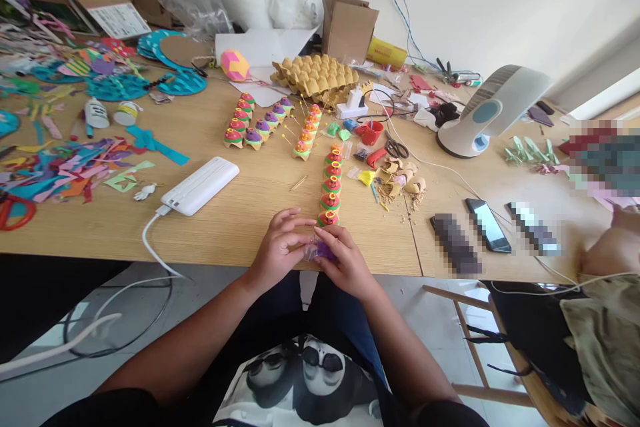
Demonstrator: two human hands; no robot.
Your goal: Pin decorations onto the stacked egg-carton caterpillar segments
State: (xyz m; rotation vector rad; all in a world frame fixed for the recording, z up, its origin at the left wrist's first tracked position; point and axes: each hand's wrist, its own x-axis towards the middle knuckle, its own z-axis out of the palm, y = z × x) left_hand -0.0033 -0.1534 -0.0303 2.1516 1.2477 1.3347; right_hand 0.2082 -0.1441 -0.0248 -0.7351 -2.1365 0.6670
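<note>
My left hand [281, 245] and my right hand [344, 257] meet at the near edge of the wooden table [240, 213]. Both pinch a small purple piece [321, 251] wrapped in clear film, held between their fingertips. Just beyond my hands a column of painted egg-carton cups [330, 187] with red, green and orange tops runs away from me. Further rows of similar cups [257, 121] with purple and red tops stand behind, some with pins stuck in them.
A white power bank [200, 185] with its cable lies to the left. Coloured paper scraps [70, 167], an egg tray [315, 73], a white fan [487, 110], scissors [397, 147] and phones [487, 225] crowd the table. Another person's arm [607, 250] rests at the right edge.
</note>
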